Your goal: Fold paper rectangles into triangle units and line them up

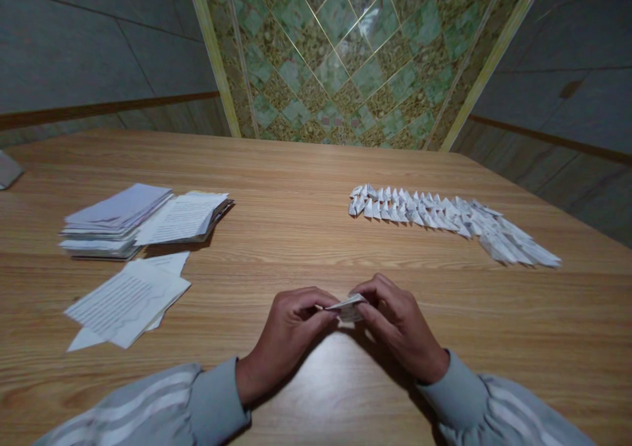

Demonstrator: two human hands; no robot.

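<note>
While my left hand point(293, 321) and right hand point(402, 321) pinch a small folded paper point(350, 309), paper piles point(121, 208) sit at ten o'clock from it, folded paper rows point(429, 217) at two.

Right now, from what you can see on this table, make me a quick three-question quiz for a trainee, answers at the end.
1. Which side grips the small folded piece of paper? A) left only B) right only C) both
2. True or false: the rows of folded paper pieces lie on the person's left.
3. Which lies nearer the person: the loose sheets or the stacked paper?

Key:
1. C. The left hand and the right hand both pinch it.
2. False; they lie on the right.
3. The loose sheets.
</note>
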